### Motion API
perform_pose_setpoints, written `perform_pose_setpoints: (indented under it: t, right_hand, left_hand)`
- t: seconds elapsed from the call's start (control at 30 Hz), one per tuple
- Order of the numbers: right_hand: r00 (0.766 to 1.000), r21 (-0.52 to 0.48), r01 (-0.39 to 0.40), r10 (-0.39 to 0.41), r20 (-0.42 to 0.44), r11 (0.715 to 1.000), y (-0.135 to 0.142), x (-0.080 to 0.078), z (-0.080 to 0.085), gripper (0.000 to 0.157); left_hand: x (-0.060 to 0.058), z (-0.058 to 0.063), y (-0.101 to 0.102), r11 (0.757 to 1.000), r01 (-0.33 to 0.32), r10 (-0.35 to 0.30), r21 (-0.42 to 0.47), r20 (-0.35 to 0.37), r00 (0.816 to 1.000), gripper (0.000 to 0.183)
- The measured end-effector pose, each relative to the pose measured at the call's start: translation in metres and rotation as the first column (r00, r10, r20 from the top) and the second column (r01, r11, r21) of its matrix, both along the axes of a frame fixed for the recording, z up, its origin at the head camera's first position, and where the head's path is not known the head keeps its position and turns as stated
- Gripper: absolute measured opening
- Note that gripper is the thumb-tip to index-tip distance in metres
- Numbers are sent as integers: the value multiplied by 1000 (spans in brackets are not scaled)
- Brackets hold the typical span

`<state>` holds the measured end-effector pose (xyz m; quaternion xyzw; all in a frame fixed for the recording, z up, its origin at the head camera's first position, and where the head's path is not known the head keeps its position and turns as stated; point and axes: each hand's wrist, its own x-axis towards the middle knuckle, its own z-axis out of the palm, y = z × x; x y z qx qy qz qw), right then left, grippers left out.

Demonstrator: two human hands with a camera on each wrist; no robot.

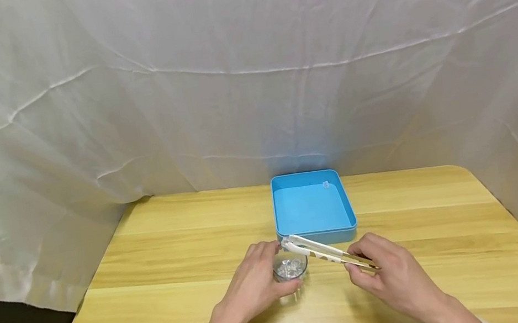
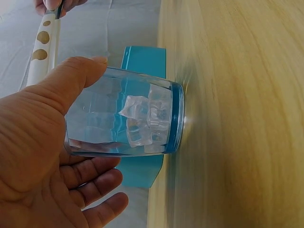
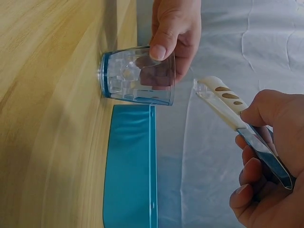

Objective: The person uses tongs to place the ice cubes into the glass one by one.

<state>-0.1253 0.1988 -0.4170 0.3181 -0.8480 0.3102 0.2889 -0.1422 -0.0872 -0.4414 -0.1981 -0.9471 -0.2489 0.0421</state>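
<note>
Beside blue tray [image 1: 317,234], glass [image 1: 290,268] holds ice [image 2: 145,124].

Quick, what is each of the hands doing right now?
Left hand: holding the glass of ice.
Right hand: holding the tongs, tips above the glass.

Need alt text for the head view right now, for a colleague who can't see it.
A left hand grips a clear glass of ice cubes on a wooden table, while the right hand holds white tongs angled over the glass. A blue tray sits just behind, holding one small clear piece.
</note>
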Motion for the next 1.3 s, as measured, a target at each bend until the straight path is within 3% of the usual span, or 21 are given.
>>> perform_pose_setpoints:
  t: [0.7, 0.93, 1.3]
  right_hand:
    - [999, 3, -38, 38, 26, 999, 0, -2, -5, 21]
    - [999, 5, -19, 18, 44, 1000, -1, -2, -5, 28]
    - [1000, -8, 16, -16, 23, 1000, 1, -7, -9, 28]
  left_hand:
    - [0, 1, 1, 1000, -4, 4, -10, -9, 1000, 80]
    - [0, 2, 0, 1000, -3, 3, 6, 0, 1000, 83]
    - [0, 3, 1, 1000, -6, 6, -5, -17, 1000, 81]
